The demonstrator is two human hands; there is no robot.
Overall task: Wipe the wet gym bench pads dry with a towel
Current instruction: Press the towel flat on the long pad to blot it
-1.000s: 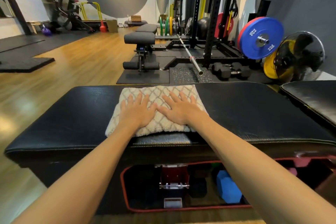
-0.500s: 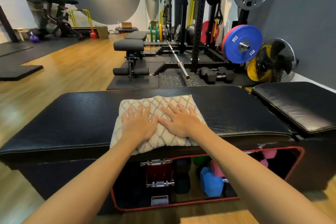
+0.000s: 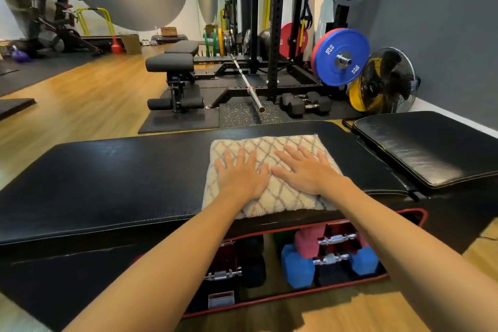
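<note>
The towel [image 3: 272, 170] has slid right along the pad [image 3: 107, 183] under the flat, spread-fingered left hand [image 3: 241, 175] and right hand [image 3: 304, 172], so wiping seems underway, its near edge overhanging, a short stretch left before the gap to the second pad [image 3: 431, 145].

Left hand [image 3: 240, 177]: bare; no glove, ring or strap seen on the upper side.
Right hand [image 3: 305, 173]: bare; no glove, ring or strap seen on the upper side.
Wrists: both uncovered; no watch, band or bracelet in view.
Forearms: both bare from the wrist down to the lower edge of the picture; no sleeve, cuff or fabric reaches into view.
Markings: none discernible on either hand or forearm.
Nails: short, unpainted as far as can be judged; detail too small for more.
</note>
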